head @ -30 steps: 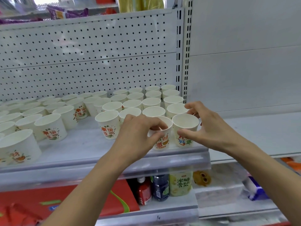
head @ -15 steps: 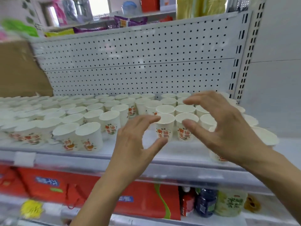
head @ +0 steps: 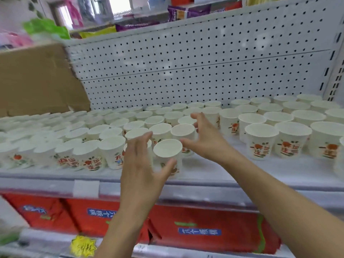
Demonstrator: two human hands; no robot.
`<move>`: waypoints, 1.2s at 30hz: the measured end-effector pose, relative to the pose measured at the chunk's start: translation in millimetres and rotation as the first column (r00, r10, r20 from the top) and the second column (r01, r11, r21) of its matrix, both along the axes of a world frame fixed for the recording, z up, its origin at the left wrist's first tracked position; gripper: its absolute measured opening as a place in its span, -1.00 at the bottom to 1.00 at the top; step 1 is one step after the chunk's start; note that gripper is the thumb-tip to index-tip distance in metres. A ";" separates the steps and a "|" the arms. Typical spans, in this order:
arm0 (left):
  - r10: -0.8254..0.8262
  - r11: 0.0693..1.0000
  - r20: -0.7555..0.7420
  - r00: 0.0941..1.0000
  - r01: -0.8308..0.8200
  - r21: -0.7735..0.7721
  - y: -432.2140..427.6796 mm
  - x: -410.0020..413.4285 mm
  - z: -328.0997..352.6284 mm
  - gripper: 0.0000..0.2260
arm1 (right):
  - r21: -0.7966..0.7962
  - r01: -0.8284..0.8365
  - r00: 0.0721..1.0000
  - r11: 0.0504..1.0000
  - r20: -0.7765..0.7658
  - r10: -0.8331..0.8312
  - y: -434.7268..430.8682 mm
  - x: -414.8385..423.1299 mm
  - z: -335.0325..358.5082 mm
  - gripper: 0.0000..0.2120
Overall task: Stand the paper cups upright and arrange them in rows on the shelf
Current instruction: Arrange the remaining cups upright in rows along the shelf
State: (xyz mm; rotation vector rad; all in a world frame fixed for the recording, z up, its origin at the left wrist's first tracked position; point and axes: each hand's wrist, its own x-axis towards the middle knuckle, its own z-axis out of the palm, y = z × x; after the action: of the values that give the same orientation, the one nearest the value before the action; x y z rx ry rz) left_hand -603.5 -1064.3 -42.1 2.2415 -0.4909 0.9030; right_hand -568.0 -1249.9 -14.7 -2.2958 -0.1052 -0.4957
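Observation:
Several white paper cups with red and green print stand upright in rows on the white shelf (head: pixel 242 174). One front cup (head: pixel 167 150) stands alone near the shelf's edge. My left hand (head: pixel 141 170) reaches around it, fingers straight on its left side and the thumb against its front wall. My right hand (head: pixel 206 140) is spread, thumb and fingers on either side of the cup behind (head: pixel 183 132); whether they touch it is unclear. A gap of bare shelf separates these cups from the right group (head: pixel 260 138).
A perforated white back panel (head: pixel 186 71) closes the shelf behind the cups. A brown cardboard box (head: pixel 37 81) sits at the back left. Red boxes (head: pixel 204 229) fill the shelf below. Snack bags (head: pixel 186 13) lie on the shelf above.
The view has swung left along the shelf. Both hands let go of the two right-end cups, opened, and moved to cups in the middle of the shelf.

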 end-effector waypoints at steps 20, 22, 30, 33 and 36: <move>0.129 0.948 -0.028 0.991 -0.115 0.296 -16.3 15.1 9.4 -0.30 | -0.052 0.210 0.974 0.976 0.103 -0.204 -6.2 -45.3 20.6 -0.32; 0.144 0.935 -0.061 0.988 -0.116 0.336 -20.8 19.1 9.4 -0.32 | -0.056 0.199 0.975 0.978 0.112 -0.192 -18.9 -65.6 26.5 -0.33; -0.065 0.986 -0.278 0.959 0.103 0.127 -52.1 5.9 29.3 -0.43 | 0.023 0.328 0.940 0.944 0.085 -0.329 -104.3 -140.2 48.0 -0.35; -0.346 0.937 -0.341 0.874 0.340 -0.079 -90.7 -16.0 40.3 -0.42 | -0.012 0.403 0.915 0.915 0.024 -0.402 -132.3 -153.3 49.5 -0.31; -0.451 0.890 -0.340 0.826 0.444 -0.103 -131.0 -25.5 40.8 -0.40 | -0.129 0.430 0.896 0.894 -0.058 -0.440 -144.2 -156.0 46.1 -0.26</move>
State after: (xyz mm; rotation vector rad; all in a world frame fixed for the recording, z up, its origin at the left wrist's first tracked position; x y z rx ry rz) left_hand -629.0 -1195.3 -1.3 2.0730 -0.7876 0.2477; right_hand -724.0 -1394.1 31.4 -2.4519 0.4470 -0.6279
